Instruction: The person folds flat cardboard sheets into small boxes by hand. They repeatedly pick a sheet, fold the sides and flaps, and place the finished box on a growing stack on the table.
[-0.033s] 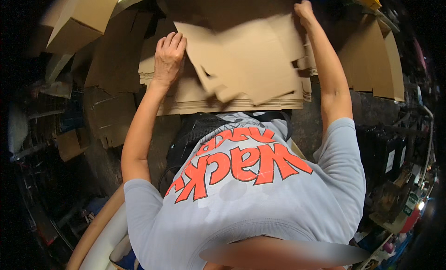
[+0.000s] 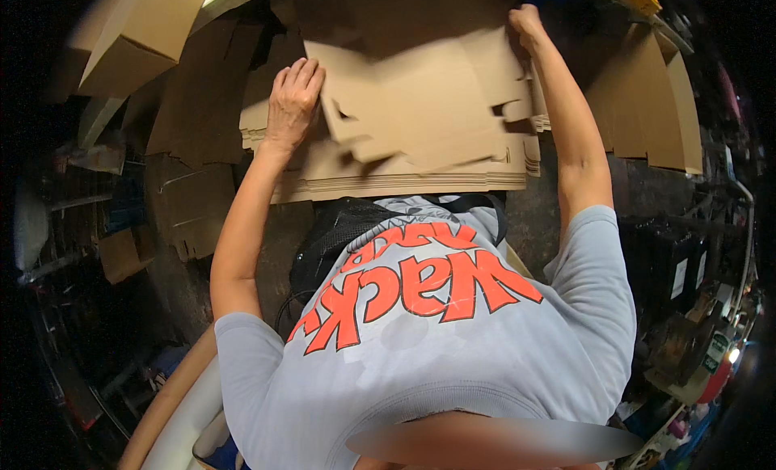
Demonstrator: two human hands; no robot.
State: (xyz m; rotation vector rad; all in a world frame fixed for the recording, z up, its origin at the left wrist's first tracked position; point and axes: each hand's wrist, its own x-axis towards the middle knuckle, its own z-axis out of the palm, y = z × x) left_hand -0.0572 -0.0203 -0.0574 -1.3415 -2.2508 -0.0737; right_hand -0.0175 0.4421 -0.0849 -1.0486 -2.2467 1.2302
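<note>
A flat, die-cut brown cardboard sheet point(image 2: 420, 98) with notched edges hangs tilted over a stack of cardboard sheets point(image 2: 412, 185). Its near edge is smeared by motion, and its far part lies in shadow. At the sheet's left edge is my left hand point(image 2: 295, 98), fingers bent and pressed together over that edge. Farther off, by the sheet's far right corner, my right hand point(image 2: 527, 24) is closed in a fist-like grip. What lies inside its fingers is mostly hidden, but the sheet's edge runs up to it.
An upright cardboard box point(image 2: 133, 54) stands at the far left. More folded cardboard point(image 2: 643, 106) leans on the right, and dark cardboard panels point(image 2: 198, 106) lie left of the stack. Long rolls point(image 2: 182, 413) lean at the lower left. Black bins point(image 2: 663, 260) stand at the right.
The sheet's near edge has swung slightly, and its notches have shifted left and up. Both hands stay almost where they were.
</note>
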